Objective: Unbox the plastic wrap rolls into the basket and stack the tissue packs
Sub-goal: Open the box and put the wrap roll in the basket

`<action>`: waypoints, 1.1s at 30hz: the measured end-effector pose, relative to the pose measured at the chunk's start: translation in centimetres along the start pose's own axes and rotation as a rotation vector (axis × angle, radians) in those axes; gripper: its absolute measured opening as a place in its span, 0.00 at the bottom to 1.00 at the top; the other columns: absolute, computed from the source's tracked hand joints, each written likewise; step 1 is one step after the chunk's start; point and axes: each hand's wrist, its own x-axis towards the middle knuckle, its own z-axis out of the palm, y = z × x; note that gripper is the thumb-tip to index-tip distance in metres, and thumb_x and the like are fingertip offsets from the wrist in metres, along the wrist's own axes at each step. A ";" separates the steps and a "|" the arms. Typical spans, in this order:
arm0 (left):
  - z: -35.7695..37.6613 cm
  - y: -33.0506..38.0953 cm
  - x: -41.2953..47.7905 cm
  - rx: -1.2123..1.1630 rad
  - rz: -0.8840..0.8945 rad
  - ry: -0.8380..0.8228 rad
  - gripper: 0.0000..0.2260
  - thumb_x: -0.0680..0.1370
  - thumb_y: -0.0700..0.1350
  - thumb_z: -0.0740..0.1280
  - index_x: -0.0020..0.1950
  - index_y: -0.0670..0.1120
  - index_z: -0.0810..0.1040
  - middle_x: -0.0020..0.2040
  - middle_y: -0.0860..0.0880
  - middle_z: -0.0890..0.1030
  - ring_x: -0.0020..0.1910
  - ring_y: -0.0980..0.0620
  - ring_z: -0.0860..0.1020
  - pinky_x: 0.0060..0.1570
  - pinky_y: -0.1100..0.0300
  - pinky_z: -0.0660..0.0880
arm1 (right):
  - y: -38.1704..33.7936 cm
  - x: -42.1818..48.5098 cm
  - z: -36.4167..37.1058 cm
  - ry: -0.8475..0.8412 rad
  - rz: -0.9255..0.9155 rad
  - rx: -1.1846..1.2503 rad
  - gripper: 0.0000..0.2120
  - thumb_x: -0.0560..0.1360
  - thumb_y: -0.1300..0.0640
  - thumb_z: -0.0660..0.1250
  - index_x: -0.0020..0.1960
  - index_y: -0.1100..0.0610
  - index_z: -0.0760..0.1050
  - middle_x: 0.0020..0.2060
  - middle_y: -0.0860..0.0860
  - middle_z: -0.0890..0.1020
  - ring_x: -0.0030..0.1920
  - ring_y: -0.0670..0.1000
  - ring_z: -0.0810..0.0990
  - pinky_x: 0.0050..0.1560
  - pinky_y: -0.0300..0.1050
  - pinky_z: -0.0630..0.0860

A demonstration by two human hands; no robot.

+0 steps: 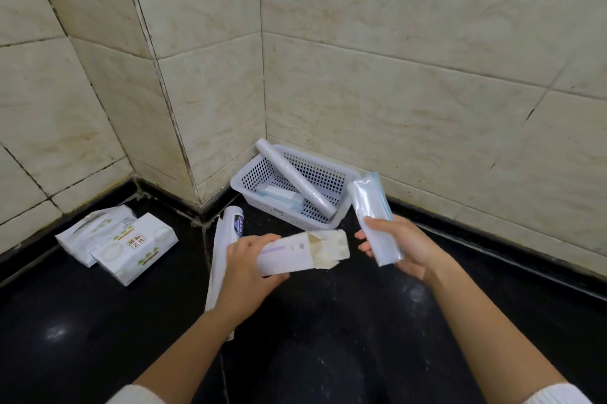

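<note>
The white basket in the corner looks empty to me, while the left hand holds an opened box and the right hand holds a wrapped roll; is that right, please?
Not quite: the basket is not empty. The head view shows a long roll leaning across it, and flat packets on its bottom. The rest stands: the left hand holds the opened box, the right hand a wrapped roll.

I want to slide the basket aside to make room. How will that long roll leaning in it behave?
The roll is a smooth cylinder, so it will likely roll or slip. It rests tilted on the basket rim with one end sticking out, so a push may tip it. It looks light for its size.
</note>
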 end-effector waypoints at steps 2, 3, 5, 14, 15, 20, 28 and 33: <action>2.7 1.7 -0.2 0.070 0.035 -0.171 0.29 0.64 0.53 0.74 0.63 0.66 0.69 0.58 0.58 0.69 0.61 0.54 0.64 0.61 0.59 0.64 | 0.3 0.2 -0.8 0.077 0.014 -0.008 0.21 0.71 0.54 0.73 0.60 0.61 0.73 0.43 0.59 0.86 0.38 0.54 0.85 0.34 0.44 0.80; 4.1 2.7 -0.4 0.103 0.060 -0.263 0.29 0.66 0.53 0.72 0.64 0.66 0.67 0.58 0.58 0.68 0.62 0.54 0.63 0.60 0.56 0.66 | 0.5 0.3 -1.1 0.104 0.024 -0.004 0.20 0.71 0.55 0.71 0.60 0.60 0.73 0.42 0.59 0.86 0.37 0.54 0.85 0.33 0.44 0.80; 7.0 4.4 -0.7 0.150 0.119 -0.399 0.27 0.68 0.51 0.68 0.65 0.65 0.66 0.59 0.56 0.66 0.63 0.53 0.62 0.57 0.55 0.66 | 0.8 0.4 -1.9 0.151 0.038 0.018 0.18 0.71 0.55 0.69 0.59 0.60 0.73 0.40 0.58 0.86 0.35 0.54 0.84 0.33 0.45 0.80; 15.6 10.9 -1.8 0.220 0.265 -0.736 0.32 0.75 0.38 0.62 0.77 0.53 0.58 0.77 0.47 0.57 0.77 0.46 0.50 0.76 0.50 0.52 | 1.6 1.1 -5.9 0.286 0.104 -0.013 0.17 0.70 0.55 0.67 0.57 0.61 0.75 0.41 0.58 0.87 0.36 0.54 0.85 0.31 0.43 0.78; 15.8 10.7 -2.0 0.218 0.277 -0.781 0.31 0.76 0.38 0.62 0.77 0.52 0.58 0.79 0.48 0.54 0.78 0.47 0.48 0.76 0.52 0.51 | 1.9 1.3 -6.0 0.281 0.121 -0.030 0.17 0.71 0.56 0.67 0.57 0.61 0.75 0.40 0.57 0.87 0.36 0.54 0.85 0.31 0.42 0.78; 14.7 8.6 -0.7 0.071 0.234 -0.682 0.27 0.76 0.44 0.64 0.75 0.55 0.63 0.80 0.50 0.52 0.78 0.53 0.46 0.75 0.57 0.50 | 2.9 3.0 -5.4 0.238 0.165 -0.066 0.15 0.72 0.57 0.67 0.57 0.61 0.74 0.39 0.58 0.87 0.37 0.55 0.86 0.34 0.44 0.80; 6.8 0.6 7.6 0.110 -0.035 -0.174 0.21 0.76 0.44 0.66 0.69 0.50 0.71 0.74 0.45 0.64 0.74 0.50 0.58 0.69 0.62 0.56 | 0.1 9.9 0.7 0.160 0.065 -0.238 0.11 0.72 0.59 0.68 0.53 0.60 0.78 0.45 0.61 0.85 0.40 0.56 0.85 0.35 0.46 0.80; 4.6 -4.3 13.0 0.192 -0.123 -0.145 0.23 0.80 0.49 0.61 0.75 0.48 0.64 0.78 0.45 0.57 0.77 0.47 0.54 0.74 0.55 0.53 | -1.7 17.4 4.8 0.175 -0.054 -0.601 0.05 0.71 0.57 0.69 0.47 0.53 0.76 0.39 0.48 0.80 0.41 0.51 0.80 0.35 0.39 0.74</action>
